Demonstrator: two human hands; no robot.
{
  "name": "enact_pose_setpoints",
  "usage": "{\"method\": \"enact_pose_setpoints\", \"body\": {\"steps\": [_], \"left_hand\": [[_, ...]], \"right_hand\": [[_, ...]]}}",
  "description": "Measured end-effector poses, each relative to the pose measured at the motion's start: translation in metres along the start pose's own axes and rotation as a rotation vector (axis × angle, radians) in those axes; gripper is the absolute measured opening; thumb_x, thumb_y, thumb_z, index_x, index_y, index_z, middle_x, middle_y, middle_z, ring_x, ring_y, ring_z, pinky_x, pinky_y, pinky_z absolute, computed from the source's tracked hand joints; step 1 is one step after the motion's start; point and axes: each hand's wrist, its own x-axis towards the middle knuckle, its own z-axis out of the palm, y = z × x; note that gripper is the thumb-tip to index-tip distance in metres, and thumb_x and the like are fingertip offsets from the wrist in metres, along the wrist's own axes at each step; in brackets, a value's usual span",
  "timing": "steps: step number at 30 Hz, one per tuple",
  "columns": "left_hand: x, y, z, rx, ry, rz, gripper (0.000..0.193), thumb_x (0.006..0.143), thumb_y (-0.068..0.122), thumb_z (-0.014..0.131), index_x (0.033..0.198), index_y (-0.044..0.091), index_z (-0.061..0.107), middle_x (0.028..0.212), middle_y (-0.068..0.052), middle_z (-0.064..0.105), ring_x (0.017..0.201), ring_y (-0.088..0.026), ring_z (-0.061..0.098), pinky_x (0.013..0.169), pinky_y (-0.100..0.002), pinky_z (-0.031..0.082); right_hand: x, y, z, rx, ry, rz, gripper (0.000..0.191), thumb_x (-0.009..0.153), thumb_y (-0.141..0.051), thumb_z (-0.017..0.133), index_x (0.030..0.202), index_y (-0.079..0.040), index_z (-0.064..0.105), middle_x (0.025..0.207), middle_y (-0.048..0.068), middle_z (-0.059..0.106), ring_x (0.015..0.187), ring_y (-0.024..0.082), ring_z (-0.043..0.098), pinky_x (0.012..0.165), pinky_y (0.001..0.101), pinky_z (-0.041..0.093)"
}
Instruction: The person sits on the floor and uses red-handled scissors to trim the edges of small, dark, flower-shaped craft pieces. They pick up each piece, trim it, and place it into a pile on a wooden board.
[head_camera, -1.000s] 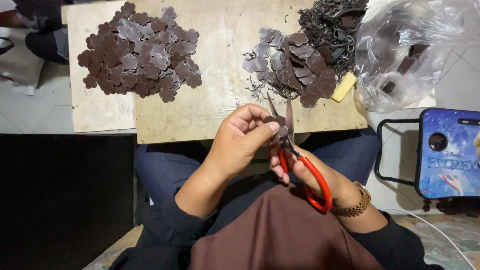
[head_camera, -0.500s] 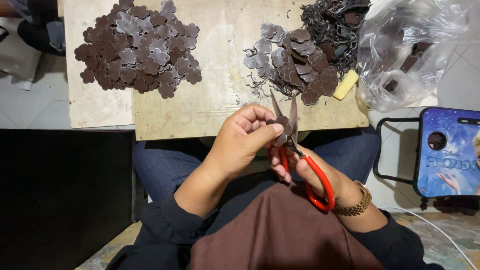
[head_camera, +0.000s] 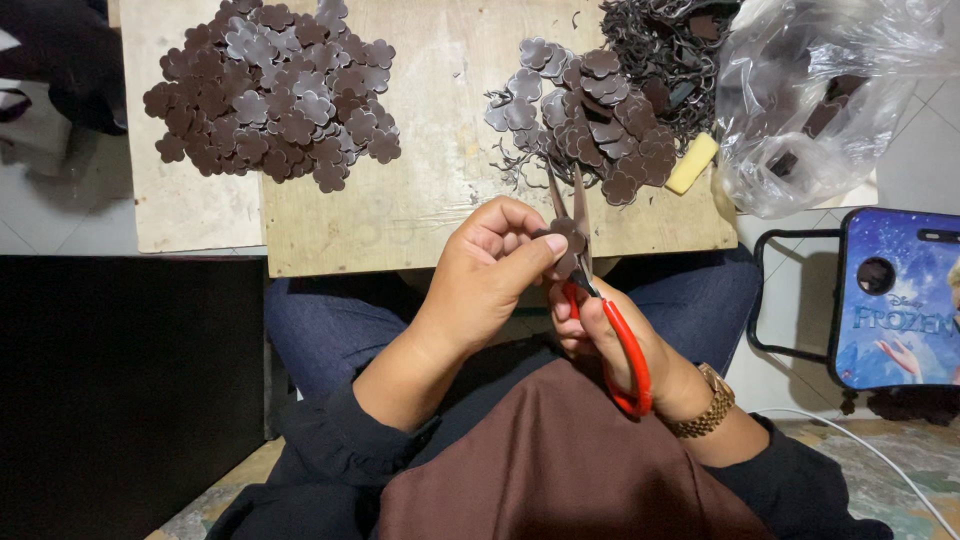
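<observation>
A small brown flower piece (head_camera: 566, 240) sits right at centre, pinched in the fingers of the left hand (head_camera: 490, 275), just above the lap and in front of the surface's near edge. The left hand is closed on it, thumb and fingertips pressing its rim. The scissors (head_camera: 590, 290) meet the piece from the right, blades slightly parted and pointing up toward the surface, one blade lying against the flower. The right hand (head_camera: 625, 345) is wrapped around the red handles, fingers curled tight through the loop, with a gold watch (head_camera: 706, 405) on the wrist.

Just beyond the blade tips, on the wooden surface (head_camera: 420, 200), lies a loose heap of flower pieces (head_camera: 590, 115) mixed with thin dark trimmings. A tangle of scraps (head_camera: 655, 40) piles up behind it, and a yellow block (head_camera: 692, 163) rests at the heap's right edge. Further left, well apart, a bigger pile of flowers (head_camera: 275, 95) spreads out. A clear plastic bag (head_camera: 820, 100) bulges at the right end of the surface. Lower right, a blue stool (head_camera: 895, 295) stands beside the knee.
</observation>
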Motion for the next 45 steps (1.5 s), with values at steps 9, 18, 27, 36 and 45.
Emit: {"method": "enact_pose_setpoints", "body": {"steps": [9, 18, 27, 36, 45], "left_hand": [[-0.001, 0.004, -0.007, 0.051, 0.009, -0.009, 0.011, 0.098, 0.003, 0.068, 0.104, 0.003, 0.059, 0.09, -0.003, 0.069, 0.08, -0.007, 0.063, 0.072, -0.022, 0.051], [0.0, 0.011, -0.013, 0.067, 0.028, -0.025, 0.012, 0.097, 0.003, 0.068, 0.108, 0.001, 0.065, 0.092, -0.002, 0.07, 0.079, -0.006, 0.061, 0.072, -0.021, 0.051], [0.0, 0.013, -0.019, 0.079, 0.053, -0.003, 0.01, 0.096, 0.005, 0.07, 0.105, 0.001, 0.067, 0.09, 0.0, 0.068, 0.079, -0.006, 0.061, 0.072, -0.022, 0.051], [0.001, 0.014, -0.015, 0.179, 0.082, 0.019, 0.008, 0.096, 0.005, 0.07, 0.101, 0.0, 0.069, 0.085, 0.0, 0.067, 0.075, -0.005, 0.058, 0.068, -0.021, 0.049], [-0.002, 0.016, -0.012, 0.217, 0.088, 0.04, 0.007, 0.097, 0.007, 0.07, 0.097, 0.0, 0.07, 0.086, 0.0, 0.07, 0.076, -0.004, 0.059, 0.069, -0.021, 0.05]], "right_hand": [[-0.002, -0.005, -0.001, -0.02, -0.003, 0.036, 0.056, 0.1, -0.063, 0.052, 0.103, -0.007, 0.047, 0.077, -0.005, 0.035, 0.064, 0.006, 0.028, 0.055, 0.0223, 0.026], [-0.004, -0.01, 0.0, -0.032, -0.009, 0.071, 0.054, 0.1, -0.061, 0.055, 0.099, -0.008, 0.048, 0.072, -0.006, 0.035, 0.06, 0.006, 0.029, 0.052, 0.0233, 0.027], [-0.003, -0.007, -0.007, -0.041, -0.021, 0.105, 0.051, 0.099, -0.058, 0.057, 0.099, -0.008, 0.049, 0.067, -0.007, 0.033, 0.056, 0.005, 0.026, 0.049, 0.0223, 0.023], [-0.003, -0.007, -0.007, -0.013, -0.066, 0.093, 0.053, 0.1, -0.059, 0.056, 0.103, -0.006, 0.049, 0.076, -0.007, 0.037, 0.064, 0.005, 0.03, 0.055, 0.022, 0.027], [-0.003, -0.004, -0.01, -0.071, -0.06, 0.096, 0.052, 0.1, -0.059, 0.056, 0.1, -0.008, 0.049, 0.073, -0.007, 0.038, 0.063, 0.005, 0.03, 0.053, 0.022, 0.027]]}}
